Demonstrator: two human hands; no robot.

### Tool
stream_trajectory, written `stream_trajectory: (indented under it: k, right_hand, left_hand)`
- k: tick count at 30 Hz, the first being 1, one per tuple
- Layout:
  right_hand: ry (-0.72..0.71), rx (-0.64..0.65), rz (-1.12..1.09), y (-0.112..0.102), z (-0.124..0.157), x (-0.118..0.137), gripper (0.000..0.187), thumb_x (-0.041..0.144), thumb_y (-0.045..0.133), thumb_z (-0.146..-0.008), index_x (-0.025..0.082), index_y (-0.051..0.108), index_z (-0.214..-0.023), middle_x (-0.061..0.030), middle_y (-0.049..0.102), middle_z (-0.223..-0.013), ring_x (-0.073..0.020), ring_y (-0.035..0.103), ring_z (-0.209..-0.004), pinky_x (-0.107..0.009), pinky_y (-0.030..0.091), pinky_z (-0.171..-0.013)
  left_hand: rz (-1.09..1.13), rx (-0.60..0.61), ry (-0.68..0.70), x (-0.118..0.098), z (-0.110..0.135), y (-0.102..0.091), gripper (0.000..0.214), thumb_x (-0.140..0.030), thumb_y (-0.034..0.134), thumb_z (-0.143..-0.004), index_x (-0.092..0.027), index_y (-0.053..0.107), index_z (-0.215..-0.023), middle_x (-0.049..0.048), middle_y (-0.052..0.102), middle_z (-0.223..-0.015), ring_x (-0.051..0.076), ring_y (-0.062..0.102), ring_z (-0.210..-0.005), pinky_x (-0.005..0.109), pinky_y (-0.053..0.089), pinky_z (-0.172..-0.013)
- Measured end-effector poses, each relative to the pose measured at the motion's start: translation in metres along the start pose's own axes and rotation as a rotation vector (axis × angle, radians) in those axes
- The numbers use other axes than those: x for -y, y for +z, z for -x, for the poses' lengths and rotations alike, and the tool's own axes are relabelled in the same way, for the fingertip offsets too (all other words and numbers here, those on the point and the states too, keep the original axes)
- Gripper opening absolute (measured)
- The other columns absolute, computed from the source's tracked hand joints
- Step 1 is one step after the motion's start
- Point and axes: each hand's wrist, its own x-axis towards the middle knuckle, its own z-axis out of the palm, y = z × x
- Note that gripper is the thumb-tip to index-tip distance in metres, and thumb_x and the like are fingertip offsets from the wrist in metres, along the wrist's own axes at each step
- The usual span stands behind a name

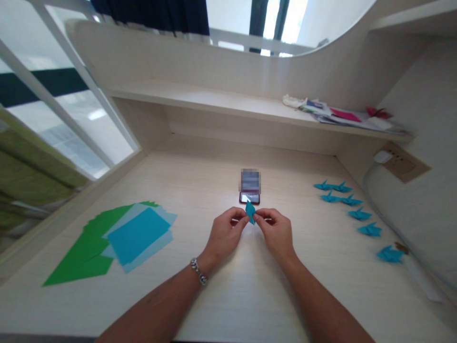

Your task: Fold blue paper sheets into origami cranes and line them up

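Note:
Both hands meet over the middle of a pale wooden desk. My left hand and my right hand each pinch a side of a small folded blue paper piece, held just above the desk. The fingers of both hands are closed on it. A metal bracelet sits on my left wrist. A phone lies flat just beyond the paper.
Loose blue sheets lie on green sheets at the left. Several folded blue paper cranes line the right side. A shelf behind holds papers. A wall socket with a plug and cable is at right.

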Motion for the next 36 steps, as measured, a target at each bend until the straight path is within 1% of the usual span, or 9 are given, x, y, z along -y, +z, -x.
stream_trajectory:
  k: [5,12,17,22,30,36]
  right_hand:
    - [0.013,0.021,0.017,0.000,0.000,-0.001,0.014,0.030,0.067,-0.073,0.017,0.070,-0.079,-0.0040,0.069,-0.078,-0.0186,0.064,-0.072,-0.030,0.050,-0.066]
    - [-0.064,0.021,0.121,0.002,0.005,0.006,0.009,0.024,0.062,-0.077,0.018,0.068,-0.079,-0.0023,0.069,-0.076,-0.0170,0.063,-0.070,-0.029,0.050,-0.067]
    - [-0.094,0.014,0.083,0.006,0.007,0.006,0.016,0.023,0.061,-0.078,0.019,0.070,-0.090,-0.0032,0.071,-0.083,-0.0170,0.065,-0.073,-0.028,0.052,-0.067]
    - [-0.087,0.013,0.067,0.007,0.008,0.003,0.014,0.023,0.061,-0.077,0.019,0.072,-0.086,-0.0039,0.072,-0.084,-0.0187,0.066,-0.075,-0.031,0.054,-0.072]
    - [-0.069,0.027,0.029,0.009,0.011,0.003,0.018,0.024,0.060,-0.079,0.021,0.073,-0.092,-0.0041,0.073,-0.089,-0.0204,0.068,-0.080,-0.033,0.054,-0.077]
    - [-0.073,0.020,0.022,0.009,0.010,0.002,0.020,0.023,0.060,-0.079,0.021,0.073,-0.093,-0.0041,0.073,-0.090,-0.0207,0.068,-0.081,-0.034,0.053,-0.078]
  left_hand:
    - [-0.037,-0.001,0.015,-0.002,0.001,0.000,0.014,-0.030,0.057,-0.086,-0.018,0.065,-0.086,0.0033,0.067,-0.085,0.017,0.062,-0.079,0.027,0.049,-0.072]
    - [-0.032,-0.025,0.018,-0.004,0.002,0.001,0.015,-0.031,0.058,-0.085,-0.018,0.063,-0.085,0.0023,0.067,-0.082,0.016,0.062,-0.075,0.026,0.049,-0.070]
    - [-0.013,-0.035,0.019,-0.003,0.002,0.001,0.015,-0.031,0.058,-0.085,-0.018,0.065,-0.088,0.0034,0.069,-0.084,0.017,0.064,-0.077,0.028,0.051,-0.071]
    - [-0.040,-0.046,0.036,-0.005,0.002,0.000,0.016,-0.029,0.059,-0.084,-0.018,0.068,-0.091,0.0047,0.071,-0.088,0.018,0.066,-0.080,0.030,0.053,-0.074]
    - [-0.183,-0.117,0.127,-0.008,0.003,0.000,0.012,-0.023,0.060,-0.083,-0.019,0.070,-0.088,0.0038,0.072,-0.085,0.017,0.066,-0.075,0.029,0.053,-0.071]
    - [-0.232,-0.129,0.233,-0.003,0.004,0.002,0.011,-0.019,0.061,-0.083,-0.020,0.070,-0.087,0.0050,0.071,-0.087,0.018,0.065,-0.080,0.031,0.052,-0.076]
